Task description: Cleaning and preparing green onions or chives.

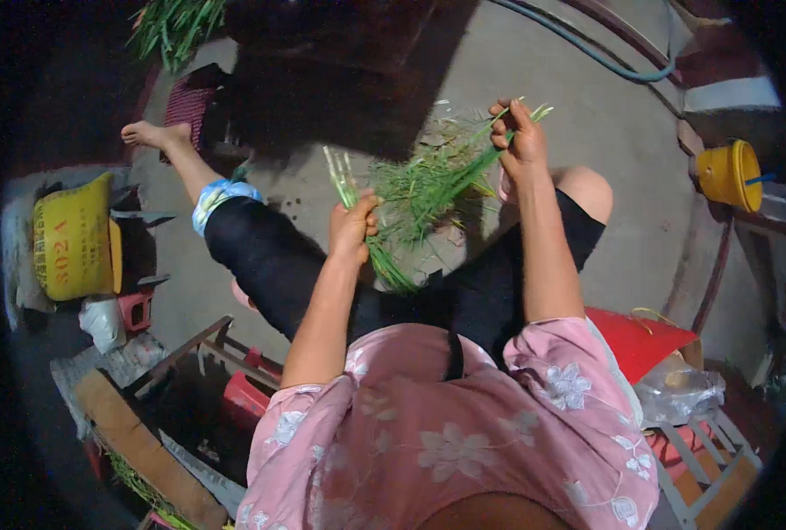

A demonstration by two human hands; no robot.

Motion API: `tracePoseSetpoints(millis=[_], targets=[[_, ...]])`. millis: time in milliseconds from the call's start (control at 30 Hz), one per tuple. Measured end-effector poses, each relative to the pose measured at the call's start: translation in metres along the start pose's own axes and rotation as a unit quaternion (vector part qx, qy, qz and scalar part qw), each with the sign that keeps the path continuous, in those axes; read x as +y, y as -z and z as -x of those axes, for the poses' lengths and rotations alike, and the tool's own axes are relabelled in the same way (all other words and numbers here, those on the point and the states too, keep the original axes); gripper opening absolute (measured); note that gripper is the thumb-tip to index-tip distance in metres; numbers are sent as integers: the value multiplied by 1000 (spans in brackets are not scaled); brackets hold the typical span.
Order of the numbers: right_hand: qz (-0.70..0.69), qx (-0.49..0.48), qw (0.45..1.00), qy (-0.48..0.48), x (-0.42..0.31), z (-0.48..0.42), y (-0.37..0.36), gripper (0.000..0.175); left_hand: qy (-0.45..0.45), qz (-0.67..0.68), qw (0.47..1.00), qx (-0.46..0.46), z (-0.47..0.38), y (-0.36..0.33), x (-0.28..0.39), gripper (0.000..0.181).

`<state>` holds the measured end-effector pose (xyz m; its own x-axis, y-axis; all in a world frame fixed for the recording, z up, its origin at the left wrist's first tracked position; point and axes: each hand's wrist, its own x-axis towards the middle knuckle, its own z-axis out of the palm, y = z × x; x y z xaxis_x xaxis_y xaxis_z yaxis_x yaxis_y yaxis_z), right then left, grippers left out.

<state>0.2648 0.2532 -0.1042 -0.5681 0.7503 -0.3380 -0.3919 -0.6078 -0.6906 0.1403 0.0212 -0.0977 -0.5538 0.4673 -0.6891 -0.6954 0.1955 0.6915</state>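
My left hand [354,228] is closed around a small bundle of long green stalks [341,177], whose pale stem ends point up and away from me. The leafy part of that bundle hangs towards my lap. Raised higher on the right, my right hand [519,136] grips several green stalks [469,173] near their whitish ends, with the leaves trailing down to the left. Between and below both hands lies a loose heap of green leaves and trimmings [399,179] on the floor. The kind of plant cannot be told for certain.
A yellow printed sack [74,238] lies at the left, near a white plastic bag [103,323]. A yellow bucket [731,173] stands at the right, and a hose [591,54] curves above. More greens [177,30] lie at top left. Another person's bare foot [146,134] shows there.
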Motion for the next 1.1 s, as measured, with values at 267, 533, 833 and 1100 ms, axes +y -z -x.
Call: tracePoseSetpoints(millis=[267, 533, 833, 1100], targets=[[444, -113, 882, 111, 30, -3, 4, 20, 9, -112, 993, -34, -1, -5, 3, 16], [341, -148, 923, -103, 56, 23, -27, 18, 52, -117, 981, -149, 5, -18, 3, 23], [284, -136, 932, -177, 49, 32, -44, 24, 53, -118, 974, -185, 7, -25, 0, 22], [309, -124, 929, -163, 54, 29, -40, 17, 47, -138, 968, -203, 7, -26, -2, 22]])
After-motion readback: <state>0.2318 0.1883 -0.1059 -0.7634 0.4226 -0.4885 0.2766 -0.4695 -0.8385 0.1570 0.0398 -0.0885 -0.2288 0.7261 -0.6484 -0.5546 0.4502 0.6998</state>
